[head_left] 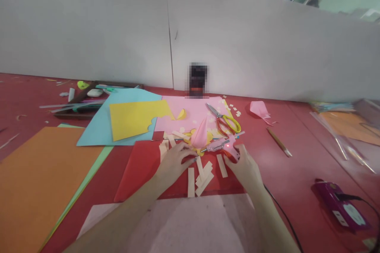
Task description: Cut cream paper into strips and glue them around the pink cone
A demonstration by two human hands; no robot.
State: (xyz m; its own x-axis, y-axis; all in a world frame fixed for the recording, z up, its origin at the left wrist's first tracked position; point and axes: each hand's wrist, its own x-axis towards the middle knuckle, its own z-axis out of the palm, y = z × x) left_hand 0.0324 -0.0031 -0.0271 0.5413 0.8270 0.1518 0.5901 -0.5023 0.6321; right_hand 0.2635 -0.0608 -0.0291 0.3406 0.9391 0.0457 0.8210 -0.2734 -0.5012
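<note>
My left hand point(175, 161) is curled, with finger and thumb tips close together at the near edge of a yellow paper flower point(210, 136); what they pinch is too small to make out. A pointed pink paper petal point(199, 136) stands upright on that flower. In my right hand point(246, 168) is a pink glue gun point(218, 145), its handle between thumb and fingers. A red light glows on the gun, and its metal nozzle points left, reaching the flower's front edge. Several cream paper strips point(204, 184) lie between my hands on a red sheet point(139, 170).
Scissors point(221, 116) with yellow and red handles lie behind the glue gun on pink paper point(166, 106). Yellow card point(133, 118) and blue paper point(95, 126) are at left, orange sheets point(44, 174) nearer. At right are a pencil point(279, 141), pink paper piece point(259, 109) and purple power strip point(341, 203).
</note>
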